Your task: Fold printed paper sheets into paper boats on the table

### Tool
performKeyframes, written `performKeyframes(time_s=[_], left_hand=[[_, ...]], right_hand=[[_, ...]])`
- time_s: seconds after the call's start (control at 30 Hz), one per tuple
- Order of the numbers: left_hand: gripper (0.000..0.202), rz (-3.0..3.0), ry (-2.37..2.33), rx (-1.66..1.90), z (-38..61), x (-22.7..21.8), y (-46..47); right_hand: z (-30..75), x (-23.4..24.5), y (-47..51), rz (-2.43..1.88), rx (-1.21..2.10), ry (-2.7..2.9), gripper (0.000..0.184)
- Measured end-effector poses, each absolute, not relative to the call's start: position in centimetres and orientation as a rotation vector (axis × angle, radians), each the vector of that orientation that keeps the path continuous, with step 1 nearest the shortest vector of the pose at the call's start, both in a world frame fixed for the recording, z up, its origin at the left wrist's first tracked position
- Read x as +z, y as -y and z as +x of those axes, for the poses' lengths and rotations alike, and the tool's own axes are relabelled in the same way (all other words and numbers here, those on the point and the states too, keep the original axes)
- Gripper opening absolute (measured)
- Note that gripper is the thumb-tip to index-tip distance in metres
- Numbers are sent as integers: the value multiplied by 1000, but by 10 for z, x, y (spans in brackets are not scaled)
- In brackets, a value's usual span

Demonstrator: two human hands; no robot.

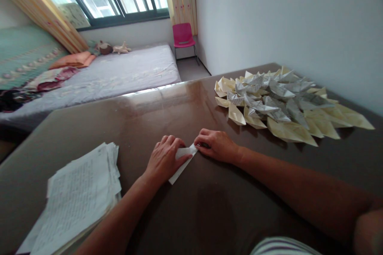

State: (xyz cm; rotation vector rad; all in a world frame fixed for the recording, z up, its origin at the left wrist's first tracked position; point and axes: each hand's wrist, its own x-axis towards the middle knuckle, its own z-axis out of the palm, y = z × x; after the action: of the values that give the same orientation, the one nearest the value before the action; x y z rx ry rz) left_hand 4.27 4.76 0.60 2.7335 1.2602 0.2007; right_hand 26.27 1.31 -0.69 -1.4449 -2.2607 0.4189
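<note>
A narrow folded strip of white paper [180, 172] lies slantwise on the brown table between my hands. My left hand [166, 155] is curled over its middle, thumb along the near side and fingers on the far side. At the strip's upper right end, my right hand [216, 144] pinches the tip, with its fingers bent inward. Part of the paper is hidden under the left hand. To the left lies a stack of written paper sheets [80, 191]. A pile of folded paper boats [269, 99], cream and printed white, sits at the right.
The glossy brown table [143, 123] fills the foreground, with a wall along its right side. Past its far edge are a bed [140, 65] with soft toys and a pink chair [183, 36] below the window.
</note>
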Motion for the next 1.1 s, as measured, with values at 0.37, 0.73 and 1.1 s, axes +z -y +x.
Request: performKeyframes(time_s=[0.37, 0.73, 1.1], left_hand=[[23, 2340, -1173, 523, 46, 1, -45], [23, 2809, -1260, 838, 44, 10, -31], [23, 2957, -1020, 502, 52, -6, -20]], right_hand=[[265, -7, -13, -1233, 643, 2284, 23], [265, 0, -17, -1547, 805, 1965, 11], [246, 3, -1, -1401, 1370, 1656, 29]])
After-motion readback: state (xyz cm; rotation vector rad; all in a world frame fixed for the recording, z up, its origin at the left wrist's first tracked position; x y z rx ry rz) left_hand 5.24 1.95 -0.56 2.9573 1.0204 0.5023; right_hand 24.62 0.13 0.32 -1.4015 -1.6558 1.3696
